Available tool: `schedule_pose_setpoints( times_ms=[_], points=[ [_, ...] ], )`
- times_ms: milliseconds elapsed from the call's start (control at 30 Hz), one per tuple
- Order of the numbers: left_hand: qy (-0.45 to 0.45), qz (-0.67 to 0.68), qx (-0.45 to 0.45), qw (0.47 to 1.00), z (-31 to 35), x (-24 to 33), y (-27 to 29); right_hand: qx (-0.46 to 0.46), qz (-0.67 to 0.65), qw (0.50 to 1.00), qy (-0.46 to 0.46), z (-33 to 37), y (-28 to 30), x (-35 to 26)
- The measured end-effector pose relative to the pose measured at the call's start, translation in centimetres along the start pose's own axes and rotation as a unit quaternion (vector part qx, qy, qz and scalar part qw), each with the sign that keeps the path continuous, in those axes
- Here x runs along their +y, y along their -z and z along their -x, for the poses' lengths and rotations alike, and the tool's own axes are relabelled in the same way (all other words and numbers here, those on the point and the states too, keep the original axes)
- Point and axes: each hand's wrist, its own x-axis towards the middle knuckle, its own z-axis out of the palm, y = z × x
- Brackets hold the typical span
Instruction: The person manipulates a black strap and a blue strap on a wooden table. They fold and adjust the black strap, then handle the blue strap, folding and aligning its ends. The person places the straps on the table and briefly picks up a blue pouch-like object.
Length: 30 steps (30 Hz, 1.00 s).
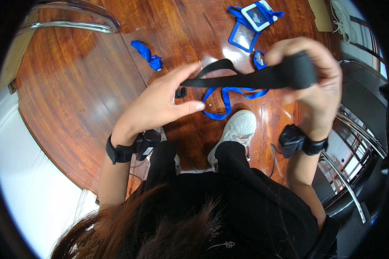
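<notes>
Head view, looking down past dark hair and black clothing onto a polished wooden floor [73, 86].

One black strap [246, 80], stretched between two hands above the floor. Right hand [313, 80] curled shut around the rolled, thicker end of the strap, fingers wrapped over it. Left hand [160, 101] half open, thumb and forefinger apart, fingertips touching the thin looped end of the strap without clamping it. One small black buckle [181, 92] hanging just beside the left thumb.

Two black wrist devices: one on the left wrist [129, 151], one on the right wrist [300, 142].

One white shoe [237, 129] plainly seen below the strap; a second foot mostly hidden behind the left wrist.

Blue items on the floor, counted: one short blue strap piece [147, 55] lying apart to the left; one blue lanyard [229, 97] looped under the black strap; one blue badge holder [245, 36]; one white card case [257, 15] near the top.

Chrome chair frames at upper left [73, 21] and at right [354, 129].
</notes>
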Motion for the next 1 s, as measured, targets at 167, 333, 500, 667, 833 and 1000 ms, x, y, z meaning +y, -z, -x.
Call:
schedule_pose_setpoints(
  times_ms=[167, 333, 500, 667, 833, 1000],
  points=[
    [-0.143, 0.175, 0.037, 0.973, -0.7, 2.5, 0.5, -0.067, -0.148, 0.98, -0.114, -0.2, -4.1, 1.4],
    [-0.065, 0.284, -0.114, 0.95, -0.8, 3.6, 1.3, -0.051, -0.098, 0.986, -0.121, -0.2, -3.9, 1.3],
    [0.009, 0.314, -0.069, 0.947, -0.3, 4.1, 0.9, -0.045, 0.161, 0.986, -0.018, -0.6, -3.5, 1.7],
    [0.09, 0.25, -0.071, 0.961, -0.3, 4.1, 1.1, -0.078, 0.342, 0.936, 0.027, -0.6, -3.9, 2.0],
    [0.132, 0.249, -0.045, 0.958, -0.5, 3.7, 0.6, -0.092, 0.414, 0.904, 0.057, 0.0, -5.5, 2.7],
    [0.146, 0.204, -0.033, 0.968, -0.5, 3.0, 0.0, -0.12, 0.399, 0.908, 0.036, 0.4, -5.9, 2.7]
  ],
)
